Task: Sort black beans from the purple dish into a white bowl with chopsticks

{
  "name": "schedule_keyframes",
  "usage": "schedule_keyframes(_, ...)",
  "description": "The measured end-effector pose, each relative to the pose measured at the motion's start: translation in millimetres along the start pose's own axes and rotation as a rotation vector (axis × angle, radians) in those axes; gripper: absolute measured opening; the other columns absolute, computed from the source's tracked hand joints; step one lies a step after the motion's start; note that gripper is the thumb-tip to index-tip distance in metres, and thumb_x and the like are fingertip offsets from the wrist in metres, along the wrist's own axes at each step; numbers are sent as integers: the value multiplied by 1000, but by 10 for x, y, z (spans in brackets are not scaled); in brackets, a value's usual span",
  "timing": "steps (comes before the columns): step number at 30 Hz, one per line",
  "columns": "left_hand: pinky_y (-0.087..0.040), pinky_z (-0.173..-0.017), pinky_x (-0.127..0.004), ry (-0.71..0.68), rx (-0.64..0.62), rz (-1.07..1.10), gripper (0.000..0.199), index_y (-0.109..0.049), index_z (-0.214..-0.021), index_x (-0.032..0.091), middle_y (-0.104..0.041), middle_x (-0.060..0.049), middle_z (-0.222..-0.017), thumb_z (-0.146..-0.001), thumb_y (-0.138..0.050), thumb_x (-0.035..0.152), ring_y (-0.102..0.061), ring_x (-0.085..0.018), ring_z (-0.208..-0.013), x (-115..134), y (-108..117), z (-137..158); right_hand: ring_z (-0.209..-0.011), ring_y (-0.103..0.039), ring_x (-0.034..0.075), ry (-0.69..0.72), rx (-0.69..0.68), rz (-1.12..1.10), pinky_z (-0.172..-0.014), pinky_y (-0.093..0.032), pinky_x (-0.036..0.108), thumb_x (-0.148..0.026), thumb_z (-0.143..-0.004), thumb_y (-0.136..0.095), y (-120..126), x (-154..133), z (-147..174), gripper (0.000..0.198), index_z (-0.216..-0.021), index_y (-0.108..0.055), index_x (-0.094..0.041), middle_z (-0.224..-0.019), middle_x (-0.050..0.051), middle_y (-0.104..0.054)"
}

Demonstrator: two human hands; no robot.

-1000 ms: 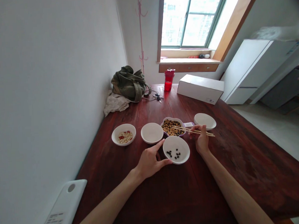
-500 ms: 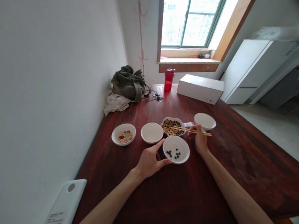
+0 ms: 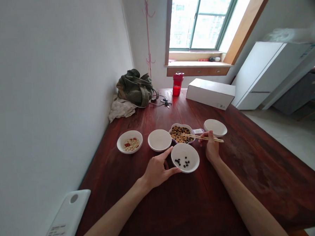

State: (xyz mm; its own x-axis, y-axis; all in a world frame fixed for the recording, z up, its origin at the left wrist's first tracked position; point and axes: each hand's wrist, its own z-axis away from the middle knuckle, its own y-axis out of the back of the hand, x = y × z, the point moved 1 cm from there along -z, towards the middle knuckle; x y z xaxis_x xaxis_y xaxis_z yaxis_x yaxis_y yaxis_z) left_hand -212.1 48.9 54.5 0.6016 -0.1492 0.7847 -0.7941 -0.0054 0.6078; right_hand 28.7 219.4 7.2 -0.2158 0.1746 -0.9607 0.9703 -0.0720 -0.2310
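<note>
Several dark beans [image 3: 186, 162] lie in the near bowl [image 3: 191, 153] — exact no. hard to make out. L hand [image 3: 158, 170] has hold of that bowl, thumb & forefinger spread wide on its left rim; other fingers mostly hidden. R hand [image 3: 212, 148] holds wooden chopsticks [image 3: 194, 135] in a narrow grip, tips pointing left into mixed beans [image 3: 178, 133] in the flower-shaped dish [image 3: 191, 130], just beyond the near bowl. Can't tell if a bean's pinched b/w the tips — too small. Dish handle [image 3: 198, 131] juts right; its label is unreadable. Right bowl [image 3: 216, 127] is partly hidden by R hand. Middle bowl [image 3: 159, 140] sits just left of the dish; farther left, left bowl [image 3: 122, 138] w/ pale & reddish pcs [image 3: 131, 144], can't ID.

Far left: green bag [image 3: 134, 87] on crumpled cloth [image 3: 121, 108], part hidden; keys [image 3: 166, 103] beside it, hard to make out. Far side: red bottle [image 3: 177, 84], white box [image 3: 210, 94], tiny print illegible. Near left, white object [image 3: 66, 218] cut off at bottom edge, as are both forearms.
</note>
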Motion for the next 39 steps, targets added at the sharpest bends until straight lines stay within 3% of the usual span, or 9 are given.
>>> schedule_keyframes(10,-52,-66,-26,1,0,9,94,-42,-156,21,-76,-6,-102,-79,-79,61,-66,-16,-67,0,1,2,-49,-57,12,-75,-10,-157,-40,-41,21,-69,-88,-62,7,-37,-15,52,-75,-66,-18,-59,1,-63)
schedule_keyframes(17,-53,-66,-26,8,-8,10,94,-42,-156,21,-76,-6,-99,-79,-79,63,-66,-16,-66,-2,2,3,-50,-56,13,-2,-97,-70,-43,-42,24,-66,-91,-58,-17,-14,29,50,-76,-66,-19,-61,2,-64)
schedule_keyframes(31,-53,-66,-27,22,-13,17,94,-43,-155,20,-76,-5,-93,-79,-78,64,-66,-17,-65,15,8,5,-50,-55,15,3,-166,2,-45,-41,26,-68,-93,-54,-46,-41,58,51,-75,-65,-21,-61,1,-63)
schedule_keyframes(39,-52,-65,-27,21,-13,12,95,-43,-155,19,-76,-5,-91,-79,-78,64,-65,-16,-63,14,2,4,-56,-58,16,-38,-236,-86,-46,-44,26,-68,-92,-53,-49,-56,65,49,-76,-62,-22,-64,1,-62)
